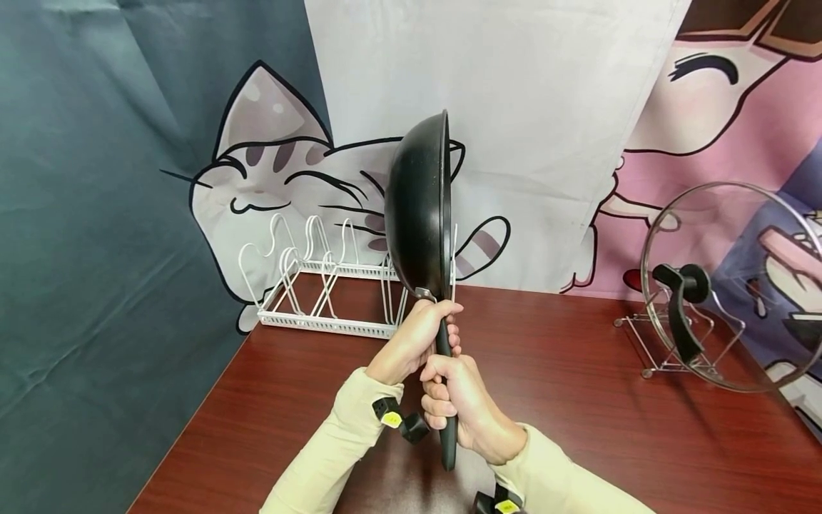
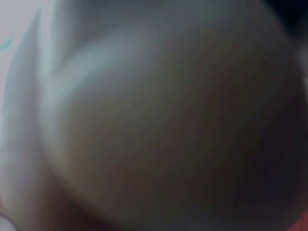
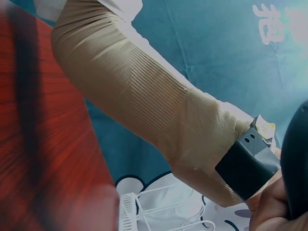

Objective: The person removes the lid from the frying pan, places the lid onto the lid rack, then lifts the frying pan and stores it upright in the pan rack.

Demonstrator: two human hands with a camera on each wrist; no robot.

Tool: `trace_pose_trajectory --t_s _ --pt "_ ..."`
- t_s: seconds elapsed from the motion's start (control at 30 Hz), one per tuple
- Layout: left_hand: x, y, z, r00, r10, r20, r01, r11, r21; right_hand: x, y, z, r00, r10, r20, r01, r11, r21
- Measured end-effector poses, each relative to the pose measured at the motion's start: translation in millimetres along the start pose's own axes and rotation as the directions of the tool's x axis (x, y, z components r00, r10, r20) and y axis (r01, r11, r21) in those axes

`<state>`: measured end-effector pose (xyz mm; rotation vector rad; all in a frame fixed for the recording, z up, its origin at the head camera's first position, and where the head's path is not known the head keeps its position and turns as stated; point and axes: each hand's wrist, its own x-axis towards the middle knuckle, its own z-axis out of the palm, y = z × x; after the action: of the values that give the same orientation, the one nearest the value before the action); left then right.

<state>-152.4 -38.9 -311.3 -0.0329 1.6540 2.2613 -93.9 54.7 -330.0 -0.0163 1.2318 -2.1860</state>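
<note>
A black wok (image 1: 414, 207) is held up on edge, its rounded base to the left and its rim standing nearly vertical. Its long black handle (image 1: 448, 450) points down toward me. My left hand (image 1: 414, 335) grips the handle close to the wok, by the metal joint. Lower down, my right hand (image 1: 465, 407) wraps its fingers round the same handle. Behind the wok stands a white wire rack (image 1: 327, 326), partly hidden by it. The left wrist view is a blur filled by a close surface. In the right wrist view part of the black handle (image 3: 297, 163) shows at the edge.
At the right, a glass lid (image 1: 655, 314) with a black knob leans in a small wire stand (image 1: 642, 343). Both racks are on the reddish-brown table (image 1: 546, 371). A printed cloth backdrop (image 1: 526, 86) rises behind the table.
</note>
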Motion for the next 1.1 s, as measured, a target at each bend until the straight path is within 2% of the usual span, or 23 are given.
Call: trace_pose_trajectory --t_s 0.23,0.57,1.1 --pt "1.8 -5.6 -1.5 0.999 -0.033 -0.007 0.033 0.999 -0.009 0 3 -4 1.0 0.015 -0.001 -0.015 1.0 0.005" --pt "7.6 -15.2 -5.4 0.999 -0.042 -0.01 0.042 0.999 -0.006 3 8 -8 0.999 0.031 -0.013 -0.031 1.0 0.002" --pt "12.8 -26.2 -11.1 1.0 -0.018 -0.013 0.018 1.0 -0.008 9 16 -14 0.999 0.051 -0.017 -0.051 0.999 0.004"
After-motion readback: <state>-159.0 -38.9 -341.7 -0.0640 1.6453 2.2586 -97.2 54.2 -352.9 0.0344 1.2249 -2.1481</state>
